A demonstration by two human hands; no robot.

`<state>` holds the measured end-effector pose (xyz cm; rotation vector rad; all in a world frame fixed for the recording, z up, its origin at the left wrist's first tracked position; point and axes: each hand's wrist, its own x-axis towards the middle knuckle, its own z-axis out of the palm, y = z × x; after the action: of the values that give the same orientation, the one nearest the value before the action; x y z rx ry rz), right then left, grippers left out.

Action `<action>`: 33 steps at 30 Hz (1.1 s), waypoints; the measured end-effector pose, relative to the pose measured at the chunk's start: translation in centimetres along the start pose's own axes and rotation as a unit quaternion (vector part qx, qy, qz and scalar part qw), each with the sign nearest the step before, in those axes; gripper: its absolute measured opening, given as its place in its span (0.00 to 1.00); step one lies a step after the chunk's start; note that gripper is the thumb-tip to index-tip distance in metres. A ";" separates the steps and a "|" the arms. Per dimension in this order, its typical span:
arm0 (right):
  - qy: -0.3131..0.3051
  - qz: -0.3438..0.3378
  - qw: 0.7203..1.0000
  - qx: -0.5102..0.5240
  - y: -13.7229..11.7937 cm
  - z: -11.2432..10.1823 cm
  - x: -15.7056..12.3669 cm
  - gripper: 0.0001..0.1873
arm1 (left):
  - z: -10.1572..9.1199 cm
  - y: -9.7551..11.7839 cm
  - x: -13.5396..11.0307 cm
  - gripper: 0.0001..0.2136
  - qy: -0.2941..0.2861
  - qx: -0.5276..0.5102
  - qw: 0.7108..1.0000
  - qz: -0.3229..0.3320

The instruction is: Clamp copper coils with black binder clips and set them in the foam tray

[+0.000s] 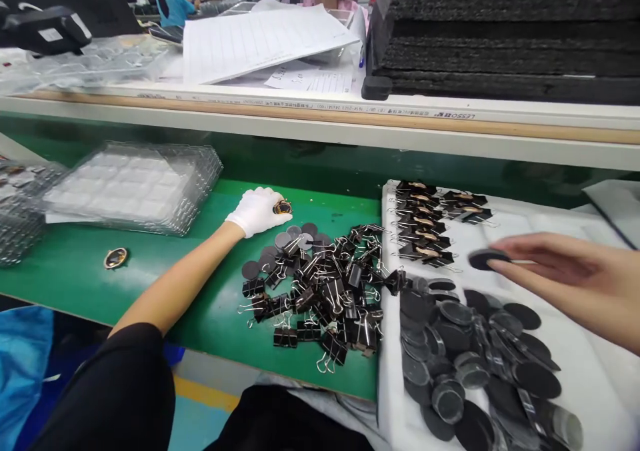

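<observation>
My left hand (261,211), in a white glove, rests on the green tabletop with its fingers closed around a small gold-rimmed round piece (283,207). A similar gold-rimmed piece (116,258) lies farther left. My bare right hand (550,261) pinches a black disc (487,258) between thumb and fingers above the white foam tray (585,371). Below it, in the tray, is a heap of black discs and clear round pieces (455,338). Binder clips clamped on round pieces (425,221) stand in a column at the tray's back left. Loose black binder clips (330,291) are piled between my hands.
Grey discs (295,238) lie beside the clip pile. Stacked clear plastic trays (135,184) sit at the back left. A raised shelf (300,121) crosses behind, bearing papers (265,41) and a tall stack of black foam sheets (510,38). People sit beyond it.
</observation>
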<state>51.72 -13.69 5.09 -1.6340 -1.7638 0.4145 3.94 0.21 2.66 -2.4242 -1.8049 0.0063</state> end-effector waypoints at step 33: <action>-0.450 -0.194 0.838 -0.242 -14.0 13.8 13.6 0.27 | 2.1 0.5 0.7 0.28 0.048 -0.031 0.998 0.029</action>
<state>32.48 0.14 7.97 -1.4025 -3.0523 0.6406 4.45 0.91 0.61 -2.4717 -1.7201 -0.1611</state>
